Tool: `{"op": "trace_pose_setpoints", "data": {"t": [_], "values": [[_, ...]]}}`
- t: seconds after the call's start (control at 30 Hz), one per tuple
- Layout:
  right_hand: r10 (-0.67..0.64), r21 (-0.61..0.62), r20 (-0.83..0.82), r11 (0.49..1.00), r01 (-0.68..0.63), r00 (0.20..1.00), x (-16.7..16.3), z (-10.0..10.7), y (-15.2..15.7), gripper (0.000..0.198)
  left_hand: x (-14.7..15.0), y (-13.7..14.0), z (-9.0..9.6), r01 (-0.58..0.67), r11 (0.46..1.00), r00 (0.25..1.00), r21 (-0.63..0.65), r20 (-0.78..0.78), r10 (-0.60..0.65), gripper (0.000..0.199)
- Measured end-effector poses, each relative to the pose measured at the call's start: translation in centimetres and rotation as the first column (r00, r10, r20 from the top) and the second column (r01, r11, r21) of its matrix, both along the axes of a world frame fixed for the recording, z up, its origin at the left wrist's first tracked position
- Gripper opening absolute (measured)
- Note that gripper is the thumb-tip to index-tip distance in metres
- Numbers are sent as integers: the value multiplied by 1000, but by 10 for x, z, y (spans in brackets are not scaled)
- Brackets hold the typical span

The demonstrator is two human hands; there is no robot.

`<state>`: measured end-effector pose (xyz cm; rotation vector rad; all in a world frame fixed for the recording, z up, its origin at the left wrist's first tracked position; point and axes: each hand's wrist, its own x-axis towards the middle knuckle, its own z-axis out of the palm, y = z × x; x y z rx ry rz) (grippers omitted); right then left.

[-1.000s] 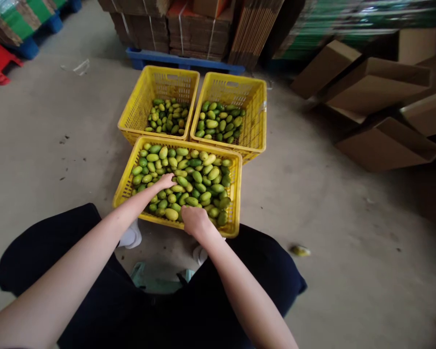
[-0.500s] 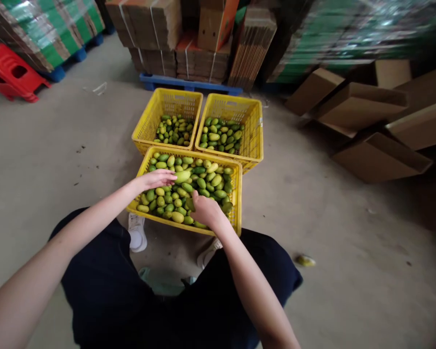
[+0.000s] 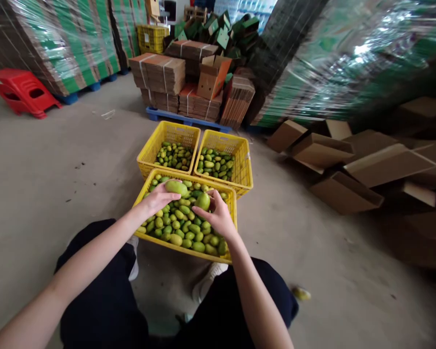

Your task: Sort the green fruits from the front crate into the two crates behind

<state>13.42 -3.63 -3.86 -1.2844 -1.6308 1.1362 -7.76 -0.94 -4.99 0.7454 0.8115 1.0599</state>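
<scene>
Right in front of me, between my knees, a yellow plastic crate (image 3: 234,203) holds many small green and yellow mangoes (image 3: 176,239). My left hand (image 3: 160,198) is closed around a large pale green mango (image 3: 176,187) above the crate's far left part. Over the right part of the crate, my right hand (image 3: 218,213) grips a rounder green mango (image 3: 203,200) between thumb and fingers. The two held mangoes are apart from each other, both lifted over the pile.
Two more yellow crates, a left one (image 3: 147,151) and a right one (image 3: 244,151), stand behind with mangoes inside. Beyond are flattened cartons (image 3: 163,75) on a blue pallet (image 3: 156,115). Open boxes (image 3: 321,148) lie right, a red stool (image 3: 23,92) left. One mango (image 3: 301,293) lies on the floor.
My head view has tilted up, showing more of the background. My right hand has raised a green mango from the pile. The left hand now has its fingers around the pale green one.
</scene>
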Motion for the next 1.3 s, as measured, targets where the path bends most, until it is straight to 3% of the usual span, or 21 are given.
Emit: {"op": "trace_pose_setpoints", "data": {"t": [0.2,0.33,0.53,0.73,0.8,0.9,1.1,1.2,1.3], "values": [[4,112,-3,994,-4,1000,-2,-8,-1,39,5,-9,9,34,994,992,100,-122,-22,50],[2,134,-15,991,0,1000,-3,-5,-2,43,10,-16,13,66,997,993,48,-102,-61,49],[-29,146,22,989,26,999,-3,1,-5,43,15,-14,13,1,997,985,83,-174,13,49],[-91,231,125,971,60,988,1,6,-4,36,17,-10,13,131,977,933,170,-353,-64,50],[-89,252,168,967,45,982,2,5,-4,35,17,-9,12,129,969,919,209,-392,-38,56],[-85,248,209,968,31,974,2,2,-4,34,18,-7,10,67,962,916,265,-398,46,64],[-51,220,193,975,8,980,0,-1,-1,37,21,-8,9,38,957,936,286,-345,66,57],[-153,258,163,960,108,975,2,1,0,38,20,-10,10,27,909,886,416,-432,171,48],[-279,312,121,922,230,953,0,3,0,34,19,-11,8,49,785,765,617,-529,368,37]]}}
